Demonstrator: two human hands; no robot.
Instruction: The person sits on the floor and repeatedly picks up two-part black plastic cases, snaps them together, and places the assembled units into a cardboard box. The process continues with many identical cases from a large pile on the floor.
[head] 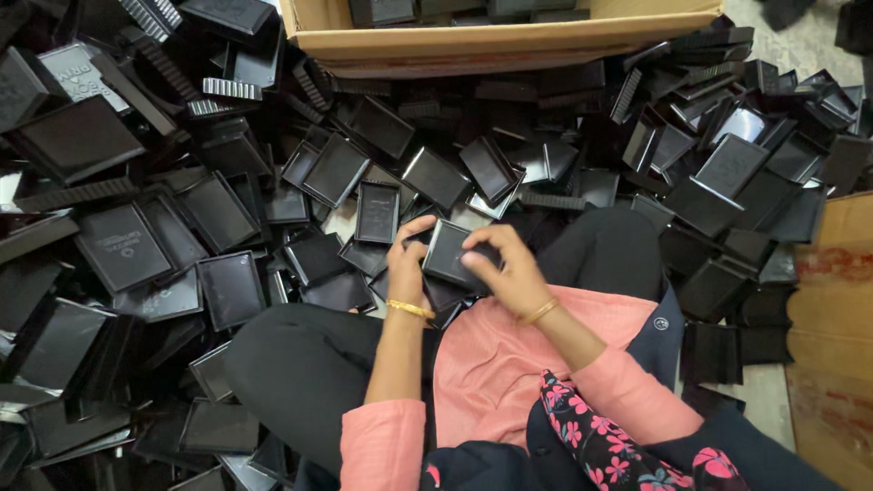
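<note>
Above the lap, mid-scene: left hand (409, 264) and right hand (509, 268) both gripping 1 black plastic tray (450, 255), fingers closed on its edges. Pile of black trays (218, 209) all around; cardboard box (509, 36) far.

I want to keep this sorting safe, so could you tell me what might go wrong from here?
The black tray is gripped only at its edges by the left hand and right hand, so it might slip. The loose pile of trays crowding the legs could slide.
</note>
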